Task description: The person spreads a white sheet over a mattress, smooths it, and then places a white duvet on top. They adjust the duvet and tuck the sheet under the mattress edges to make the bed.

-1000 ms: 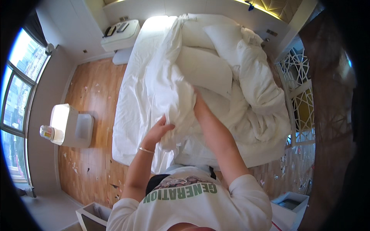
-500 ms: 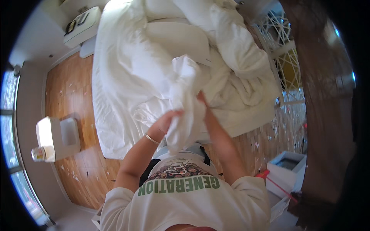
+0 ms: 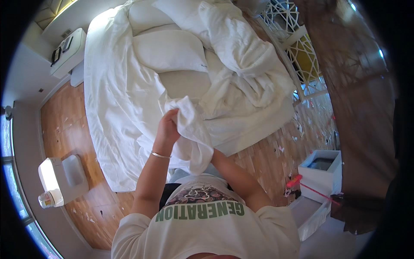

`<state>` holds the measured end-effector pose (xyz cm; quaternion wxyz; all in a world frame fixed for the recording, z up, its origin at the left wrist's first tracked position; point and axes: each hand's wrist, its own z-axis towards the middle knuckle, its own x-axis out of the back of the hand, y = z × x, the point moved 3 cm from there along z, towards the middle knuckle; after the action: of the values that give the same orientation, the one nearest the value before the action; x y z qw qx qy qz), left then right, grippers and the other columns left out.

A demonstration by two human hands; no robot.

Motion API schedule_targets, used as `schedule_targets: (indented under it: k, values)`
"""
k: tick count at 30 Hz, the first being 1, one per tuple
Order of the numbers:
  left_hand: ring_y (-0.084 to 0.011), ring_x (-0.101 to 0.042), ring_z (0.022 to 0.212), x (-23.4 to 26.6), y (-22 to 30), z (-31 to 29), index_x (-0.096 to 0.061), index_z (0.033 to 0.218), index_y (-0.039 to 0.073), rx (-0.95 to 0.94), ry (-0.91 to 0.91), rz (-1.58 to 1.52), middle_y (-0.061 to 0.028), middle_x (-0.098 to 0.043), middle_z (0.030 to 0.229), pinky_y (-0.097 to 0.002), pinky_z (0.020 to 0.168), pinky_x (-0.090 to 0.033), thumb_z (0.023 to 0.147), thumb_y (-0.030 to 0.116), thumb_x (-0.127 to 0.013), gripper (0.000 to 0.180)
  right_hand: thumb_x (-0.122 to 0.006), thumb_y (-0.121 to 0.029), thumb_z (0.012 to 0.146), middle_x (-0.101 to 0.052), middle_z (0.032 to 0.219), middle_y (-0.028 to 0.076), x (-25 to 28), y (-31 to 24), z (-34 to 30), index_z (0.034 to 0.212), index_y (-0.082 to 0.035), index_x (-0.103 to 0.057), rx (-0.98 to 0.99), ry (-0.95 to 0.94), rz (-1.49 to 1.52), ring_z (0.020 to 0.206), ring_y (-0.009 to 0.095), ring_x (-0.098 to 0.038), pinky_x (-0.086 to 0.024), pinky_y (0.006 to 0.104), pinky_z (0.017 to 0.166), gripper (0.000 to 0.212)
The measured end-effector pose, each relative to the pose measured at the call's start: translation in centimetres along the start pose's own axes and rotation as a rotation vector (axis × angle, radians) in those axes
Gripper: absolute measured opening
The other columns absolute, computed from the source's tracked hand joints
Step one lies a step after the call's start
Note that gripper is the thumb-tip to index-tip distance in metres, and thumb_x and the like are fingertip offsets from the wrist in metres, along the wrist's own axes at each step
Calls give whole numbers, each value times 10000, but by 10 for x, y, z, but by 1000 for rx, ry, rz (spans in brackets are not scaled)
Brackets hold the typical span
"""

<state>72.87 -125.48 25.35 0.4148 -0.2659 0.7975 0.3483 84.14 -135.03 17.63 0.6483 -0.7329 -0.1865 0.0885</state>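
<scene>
The left hand (image 3: 167, 129) is closed around a bunched fold of the white sheet (image 3: 189, 129), lifted over the near edge of the bed (image 3: 258, 134), with a pillow (image 3: 168, 51) lying farther off. The right hand is hidden under the hanging cloth, probably gripping it, though I cannot tell. To do this well, gather the cloth evenly and pull toward the body without snagging the rumpled duvet (image 3: 241, 56) on the right.

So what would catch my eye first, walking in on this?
The rumpled white bedding heaped across the bed fills the upper middle. In front of it, the left hand lifts a bunched white sheet; the right hand is hidden behind it. Paper scraps litter the wooden floor.
</scene>
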Motion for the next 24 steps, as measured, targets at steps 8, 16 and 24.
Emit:
schedule_targets:
  k: [8, 16, 24]
  values:
    - [-189, -602, 791, -38, -21, -39, -555, 1001, -23, -74, 165, 51, -107, -614, 901, -307, 730, -491, 859, 180, -426, 280, -536, -147, 800, -643, 811, 33, 75, 2, -36, 1020, -15, -611, -539, -373, -46, 796, 149, -603, -475, 284, 721, 267]
    - [-128, -528, 912, -53, -162, 2, -376, 1284, 37, -33, 122, 545, -49, -556, 1049, -250, 815, -412, 869, 160, -506, 452, -597, -242, 781, -519, 1145, 59, 165, 59, -47, 1222, -41, -416, 226, -193, -187, 993, 160, -514, -412, 274, 895, 518]
    - [-339, -282, 1239, 113, -224, -17, -169, 1363, 48, -34, 953, -83, -253, -242, 1347, -464, 961, -291, 750, 501, -575, 864, -633, -213, 775, -519, 1155, 89, 265, -81, -27, 1210, -37, -412, 340, 255, -592, 1036, 196, -511, -398, 281, 913, 518]
